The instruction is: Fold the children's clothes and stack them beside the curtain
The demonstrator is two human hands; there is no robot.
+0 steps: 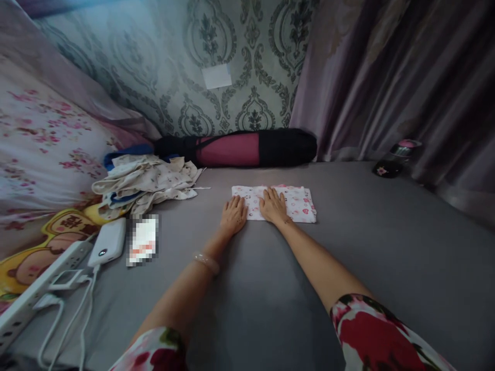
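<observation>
A folded white cloth with a pink and red print (299, 203) lies flat on the grey sheet (255, 288), its long side running left to right. My left hand (233, 215) rests palm down on the cloth's left end, fingers stretched out. Flat on the cloth's middle is my right hand (274, 207), fingers extended and slightly apart. Neither hand grips anything. A bit of pink fabric shows along the cloth's far edge. What lies under the palms is hidden.
Crumpled pale clothes (154, 178) lie at the back left. A long black and pink bag (228, 149) runs along the wall. Left stand a white power bank (108, 242), a power strip (46, 291) with cables, and a blurred-out card (143, 239). A dark bottle (394, 159) is at right.
</observation>
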